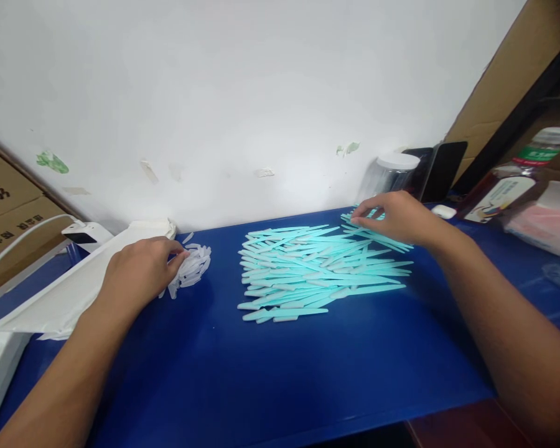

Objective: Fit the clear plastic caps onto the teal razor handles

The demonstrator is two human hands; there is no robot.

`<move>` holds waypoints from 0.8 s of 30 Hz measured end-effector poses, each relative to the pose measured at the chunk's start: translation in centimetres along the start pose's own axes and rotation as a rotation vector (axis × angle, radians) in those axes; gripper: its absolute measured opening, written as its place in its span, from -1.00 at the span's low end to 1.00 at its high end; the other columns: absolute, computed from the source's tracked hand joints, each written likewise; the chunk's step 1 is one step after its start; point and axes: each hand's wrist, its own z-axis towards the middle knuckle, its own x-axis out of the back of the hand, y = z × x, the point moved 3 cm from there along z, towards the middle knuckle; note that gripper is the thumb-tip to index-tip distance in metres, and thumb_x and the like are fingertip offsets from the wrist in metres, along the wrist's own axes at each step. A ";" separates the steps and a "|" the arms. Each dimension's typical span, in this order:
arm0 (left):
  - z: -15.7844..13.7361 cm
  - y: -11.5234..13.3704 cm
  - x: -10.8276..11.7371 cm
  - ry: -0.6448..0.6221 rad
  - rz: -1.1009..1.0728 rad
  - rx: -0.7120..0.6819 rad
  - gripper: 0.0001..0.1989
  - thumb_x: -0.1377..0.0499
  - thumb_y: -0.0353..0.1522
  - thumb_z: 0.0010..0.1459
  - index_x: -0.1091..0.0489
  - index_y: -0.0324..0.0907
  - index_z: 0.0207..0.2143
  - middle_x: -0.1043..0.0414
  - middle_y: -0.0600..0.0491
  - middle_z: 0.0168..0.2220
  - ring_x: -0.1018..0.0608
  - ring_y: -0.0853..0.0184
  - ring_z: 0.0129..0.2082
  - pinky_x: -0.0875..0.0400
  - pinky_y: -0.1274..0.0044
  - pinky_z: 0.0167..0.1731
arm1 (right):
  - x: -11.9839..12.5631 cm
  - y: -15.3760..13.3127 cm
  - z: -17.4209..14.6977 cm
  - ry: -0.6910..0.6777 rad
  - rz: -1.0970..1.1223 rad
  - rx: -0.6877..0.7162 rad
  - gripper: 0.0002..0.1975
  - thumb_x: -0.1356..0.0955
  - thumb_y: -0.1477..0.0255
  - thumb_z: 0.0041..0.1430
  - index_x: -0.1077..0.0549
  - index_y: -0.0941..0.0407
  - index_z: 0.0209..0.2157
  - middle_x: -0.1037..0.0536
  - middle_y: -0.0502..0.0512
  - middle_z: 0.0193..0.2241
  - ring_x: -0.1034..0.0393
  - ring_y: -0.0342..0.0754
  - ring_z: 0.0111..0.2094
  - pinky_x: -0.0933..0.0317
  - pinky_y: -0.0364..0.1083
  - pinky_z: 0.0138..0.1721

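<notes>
My left hand (pixel 142 267) is at a small heap of clear plastic caps (pixel 193 266) on the left, thumb and forefinger pinched together at its edge. Whatever lies between those fingertips is too small to make out. My right hand (pixel 392 216) reaches over the back right end of the turquoise sticks, which look like eyebrow razors (pixel 317 267). Its fingers are closed in a pinch above a smaller bunch of thin turquoise sticks (pixel 378 235), and the hand partly hides them. The main pile lies mostly sideways, with pale covered ends toward the left.
A white sheet or bag (pixel 84 280) and a white device with a cable (pixel 88 235) are on the left. Behind my right hand stands a white-lidded jar (pixel 396 165). A bottle (pixel 508 180) leans at right. The blue table (pixel 280 379) meets a white wall.
</notes>
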 end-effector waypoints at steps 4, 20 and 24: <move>-0.2 1.8 0.6 0.153 -0.079 -0.111 -0.59 -0.04 -0.10 0.44 -0.62 -0.09 -0.16 -0.67 -0.15 -0.16 -0.63 -0.08 -0.09 -0.41 0.27 -0.28 | -1.1 -1.7 -0.3 -0.169 0.118 0.108 -0.66 -0.45 0.12 0.25 -0.70 0.02 -0.08 -0.72 0.13 -0.05 -0.60 0.15 -0.09 -0.44 0.06 -0.10; -2.4 9.3 -0.6 0.294 -0.614 -0.543 -0.81 -0.18 -0.31 0.45 -0.60 -0.14 -0.13 -0.66 -0.03 -0.22 -0.61 0.22 -0.19 -0.52 0.36 -0.14 | -4.2 -5.8 -0.5 -0.216 0.174 0.214 -0.64 -0.36 0.10 0.35 -0.58 0.11 -0.27 -0.63 0.19 -0.24 -0.46 0.11 -0.18 -0.22 0.00 -0.21; -2.9 9.9 -0.1 0.343 -0.686 -0.508 -0.84 -0.23 -0.31 0.43 -0.57 -0.14 -0.04 -0.65 -0.01 -0.19 -0.62 0.23 -0.16 -0.53 0.37 -0.11 | -3.8 -7.0 -0.9 -0.208 0.247 0.206 -0.68 -0.35 0.13 0.39 -0.54 0.09 -0.26 -0.64 0.16 -0.23 -0.47 0.08 -0.21 -0.24 -0.01 -0.22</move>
